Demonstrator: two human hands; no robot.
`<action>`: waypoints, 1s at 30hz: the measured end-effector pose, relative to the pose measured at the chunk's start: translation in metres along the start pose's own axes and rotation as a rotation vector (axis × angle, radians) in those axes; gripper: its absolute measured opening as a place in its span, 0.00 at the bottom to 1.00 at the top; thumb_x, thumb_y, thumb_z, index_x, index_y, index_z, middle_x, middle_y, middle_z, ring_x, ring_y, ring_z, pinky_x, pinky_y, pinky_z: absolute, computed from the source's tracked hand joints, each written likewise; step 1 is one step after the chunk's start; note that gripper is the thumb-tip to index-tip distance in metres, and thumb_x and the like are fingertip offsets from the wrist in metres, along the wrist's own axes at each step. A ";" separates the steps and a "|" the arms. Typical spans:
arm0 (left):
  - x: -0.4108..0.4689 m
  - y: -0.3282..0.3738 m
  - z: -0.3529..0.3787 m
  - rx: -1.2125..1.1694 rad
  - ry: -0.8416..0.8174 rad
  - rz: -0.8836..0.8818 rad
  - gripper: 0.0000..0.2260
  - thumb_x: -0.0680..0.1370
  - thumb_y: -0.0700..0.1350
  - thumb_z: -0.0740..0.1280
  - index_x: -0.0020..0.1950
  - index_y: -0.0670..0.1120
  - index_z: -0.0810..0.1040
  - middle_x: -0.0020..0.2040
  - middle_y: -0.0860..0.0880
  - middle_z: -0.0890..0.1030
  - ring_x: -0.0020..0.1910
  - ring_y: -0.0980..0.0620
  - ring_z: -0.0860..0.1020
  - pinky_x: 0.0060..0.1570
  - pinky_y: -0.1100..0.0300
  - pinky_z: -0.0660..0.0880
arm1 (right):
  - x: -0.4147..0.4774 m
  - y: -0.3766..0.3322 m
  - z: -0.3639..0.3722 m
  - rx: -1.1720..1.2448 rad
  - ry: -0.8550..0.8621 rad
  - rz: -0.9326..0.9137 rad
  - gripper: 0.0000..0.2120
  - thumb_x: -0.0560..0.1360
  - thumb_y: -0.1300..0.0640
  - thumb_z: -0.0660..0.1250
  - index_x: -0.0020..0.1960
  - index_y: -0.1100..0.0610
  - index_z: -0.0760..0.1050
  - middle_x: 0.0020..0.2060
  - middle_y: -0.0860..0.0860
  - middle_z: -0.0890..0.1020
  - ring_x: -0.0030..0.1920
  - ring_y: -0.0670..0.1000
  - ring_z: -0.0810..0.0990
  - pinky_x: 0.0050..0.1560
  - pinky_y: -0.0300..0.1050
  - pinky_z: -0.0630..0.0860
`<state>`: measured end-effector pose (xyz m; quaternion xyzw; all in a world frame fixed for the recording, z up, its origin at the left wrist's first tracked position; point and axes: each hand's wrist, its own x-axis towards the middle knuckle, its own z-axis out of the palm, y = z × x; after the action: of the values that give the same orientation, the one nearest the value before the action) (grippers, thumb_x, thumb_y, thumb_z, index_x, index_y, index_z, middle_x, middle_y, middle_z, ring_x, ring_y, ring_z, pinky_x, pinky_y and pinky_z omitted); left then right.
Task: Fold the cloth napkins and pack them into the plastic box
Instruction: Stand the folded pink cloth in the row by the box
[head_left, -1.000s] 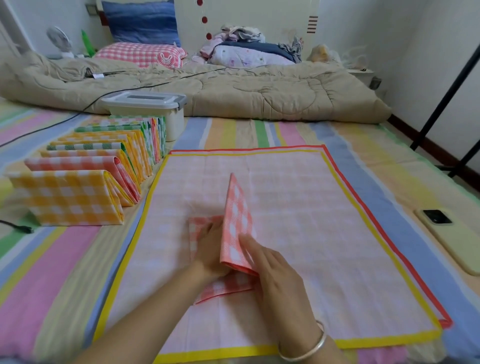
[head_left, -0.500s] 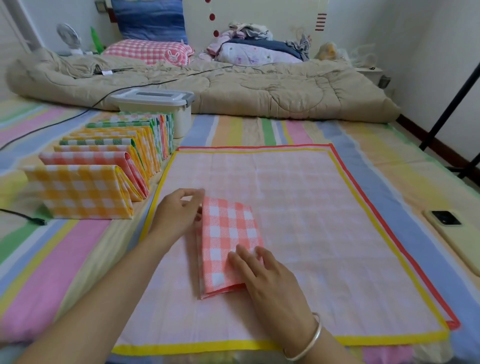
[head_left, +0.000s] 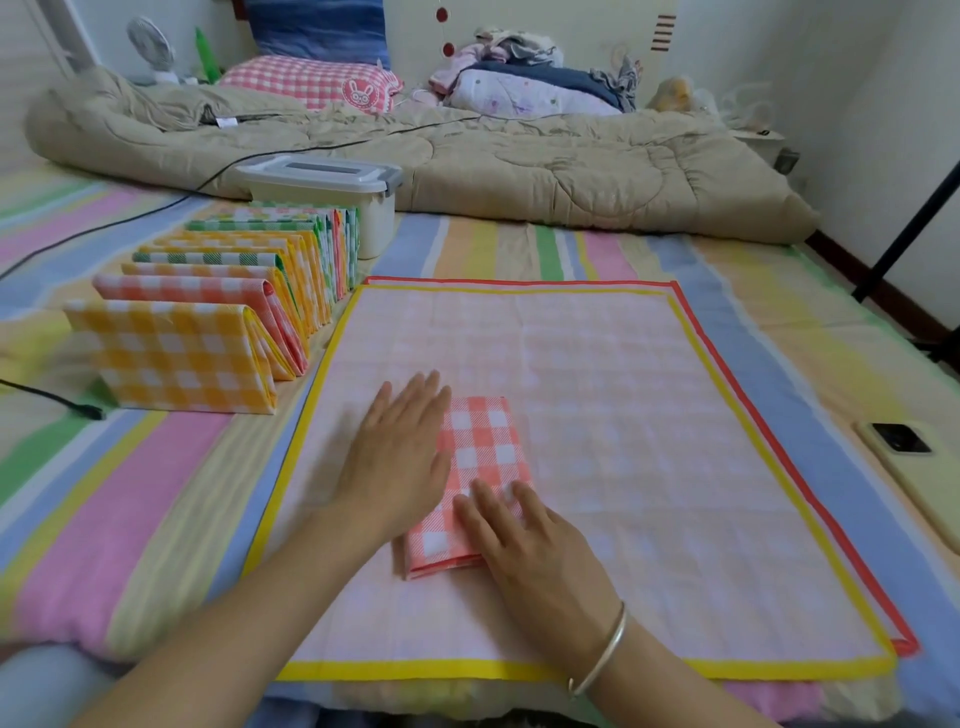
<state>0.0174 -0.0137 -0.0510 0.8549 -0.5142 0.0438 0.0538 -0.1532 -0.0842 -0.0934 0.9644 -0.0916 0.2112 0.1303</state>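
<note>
I am now pressing my left hand (head_left: 400, 457), no longer holding the edge, and my right hand (head_left: 524, 540), both flat and open, on the pink napkin (head_left: 483, 447), finishing this fold.

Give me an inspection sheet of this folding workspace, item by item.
Surface: pink checked mat on a striped sheet.
Job's things: folded pink napkin flat on the mat; row of folded napkins standing to its left; plastic box behind the row, lid on.
Clutter: phone right of the mat.
Hands: left hand and right hand flat on the pink napkin.
Cables: black cable across the sheet and beige quilt; second cable at the left edge.
Surroundings: pillows, fan, black stand.
</note>
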 end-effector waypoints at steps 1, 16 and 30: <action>-0.004 0.000 0.006 0.054 -0.068 0.022 0.30 0.83 0.57 0.42 0.82 0.45 0.43 0.82 0.48 0.43 0.81 0.50 0.41 0.78 0.50 0.37 | 0.000 0.000 0.000 -0.008 -0.008 -0.004 0.26 0.82 0.65 0.45 0.58 0.56 0.83 0.54 0.55 0.84 0.46 0.60 0.84 0.43 0.47 0.80; -0.017 -0.004 0.043 0.082 -0.062 0.021 0.40 0.76 0.63 0.30 0.81 0.41 0.48 0.82 0.42 0.47 0.81 0.46 0.44 0.77 0.42 0.40 | 0.070 0.045 0.015 0.308 -0.556 0.233 0.43 0.65 0.43 0.27 0.79 0.57 0.36 0.78 0.52 0.37 0.78 0.48 0.36 0.76 0.47 0.34; -0.014 -0.003 0.040 0.085 -0.103 -0.009 0.43 0.72 0.64 0.28 0.82 0.43 0.47 0.82 0.43 0.46 0.81 0.46 0.43 0.77 0.42 0.42 | 0.059 0.047 -0.044 0.253 -0.471 0.775 0.15 0.81 0.46 0.55 0.59 0.53 0.74 0.54 0.51 0.80 0.54 0.55 0.77 0.49 0.46 0.71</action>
<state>0.0142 -0.0055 -0.0930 0.8598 -0.5102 0.0212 -0.0089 -0.1284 -0.1230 -0.0197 0.8891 -0.4454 0.0293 -0.1011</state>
